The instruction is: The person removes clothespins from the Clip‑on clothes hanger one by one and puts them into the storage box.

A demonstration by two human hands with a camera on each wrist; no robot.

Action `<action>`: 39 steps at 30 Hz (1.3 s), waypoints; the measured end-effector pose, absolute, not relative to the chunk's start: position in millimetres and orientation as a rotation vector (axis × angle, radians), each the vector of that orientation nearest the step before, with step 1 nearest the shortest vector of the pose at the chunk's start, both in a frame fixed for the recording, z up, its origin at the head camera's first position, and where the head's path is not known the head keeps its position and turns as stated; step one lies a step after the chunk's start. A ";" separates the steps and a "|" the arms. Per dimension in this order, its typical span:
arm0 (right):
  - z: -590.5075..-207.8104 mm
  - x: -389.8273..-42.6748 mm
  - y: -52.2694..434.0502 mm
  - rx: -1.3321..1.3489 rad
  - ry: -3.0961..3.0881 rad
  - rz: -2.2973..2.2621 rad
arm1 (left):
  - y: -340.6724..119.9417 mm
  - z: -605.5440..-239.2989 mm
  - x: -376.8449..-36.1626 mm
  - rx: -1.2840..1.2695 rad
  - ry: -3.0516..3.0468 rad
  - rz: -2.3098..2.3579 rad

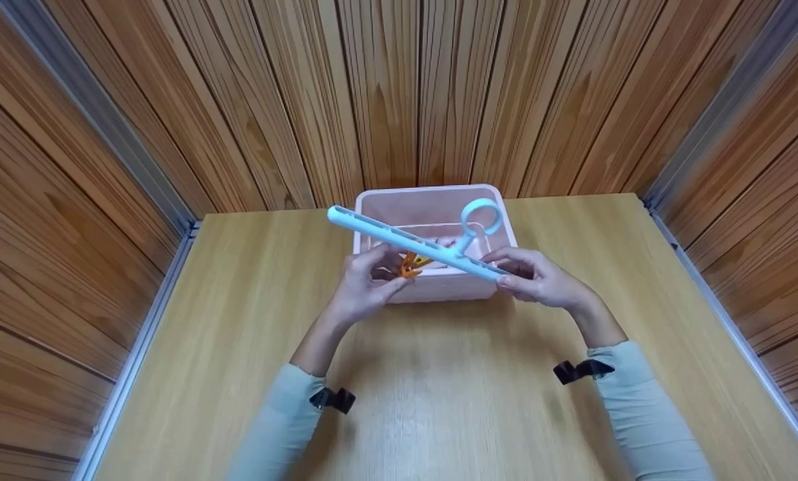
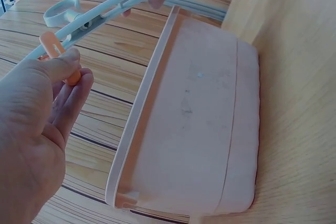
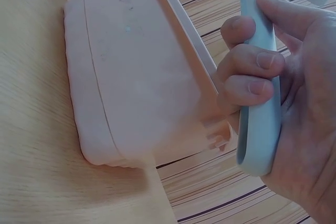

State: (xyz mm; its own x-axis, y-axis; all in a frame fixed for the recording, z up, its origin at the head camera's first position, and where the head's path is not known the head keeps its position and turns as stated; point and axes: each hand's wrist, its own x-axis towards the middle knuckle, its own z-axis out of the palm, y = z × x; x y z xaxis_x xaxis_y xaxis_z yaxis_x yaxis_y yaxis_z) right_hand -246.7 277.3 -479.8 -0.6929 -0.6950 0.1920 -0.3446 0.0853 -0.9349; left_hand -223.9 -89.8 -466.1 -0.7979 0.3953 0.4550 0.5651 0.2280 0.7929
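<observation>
My right hand point(image 1: 547, 279) grips one end of a light-blue slotted hanger bar point(image 1: 395, 235), which has a round hook ring point(image 1: 463, 217) standing up from it. In the right wrist view, several fingers curl around the rounded end of the bar point(image 3: 261, 140). The bar slants above the pink box, its far end up to the left. Between thumb and fingertips my left hand point(image 1: 364, 284) pinches an orange clothespin point(image 1: 409, 267) just below the bar. From the left wrist, the orange clothespin point(image 2: 51, 43) overlaps the bar's edge, near the hook.
Behind and under the bar stands an open pink plastic box point(image 1: 445, 288) at the back of the wooden table point(image 1: 258, 321). A few small things lie inside it, mostly hidden by the bar. Wood-panelled walls point(image 1: 385, 100) close off the back and both sides.
</observation>
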 end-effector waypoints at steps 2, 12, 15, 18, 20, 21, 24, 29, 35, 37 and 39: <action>-479.7 -247.0 278.9 -1.042 2.077 -1.633 | -91.1 -466.6 -224.2 -0.922 -2.334 -1.603; -475.0 -248.2 296.1 -1.042 2.106 -1.698 | -104.1 -468.0 -226.9 -0.808 -2.390 -1.574; -474.3 -247.7 298.4 -1.044 2.125 -1.683 | -104.5 -466.6 -229.9 -0.761 -2.435 -1.580; -474.7 -246.7 300.5 -1.049 2.137 -1.678 | -102.8 -464.8 -234.9 -0.712 -2.463 -1.596; -474.8 -245.8 302.2 -1.052 2.141 -1.678 | -101.3 -463.2 -238.5 -0.670 -2.480 -1.613; -475.2 -245.4 303.2 -1.052 2.142 -1.677 | -101.0 -462.5 -240.3 -0.642 -2.491 -1.620; -477.2 -243.7 306.5 -1.047 2.145 -1.672 | -100.7 -460.9 -245.7 -0.575 -2.513 -1.654; -481.5 -241.0 311.6 -1.028 2.143 -1.684 | -102.1 -457.2 -257.2 -0.521 -2.530 -1.688; -485.2 -237.8 317.8 -1.009 2.156 -1.684 | -104.5 -455.3 -270.1 -0.459 -2.580 -1.678; -486.2 -236.9 319.9 -1.005 2.148 -1.693 | -105.3 -455.1 -274.1 -0.432 -2.601 -1.677; -486.9 -236.2 322.1 -1.002 2.138 -1.705 | -105.9 -455.1 -278.0 -0.413 -2.617 -1.675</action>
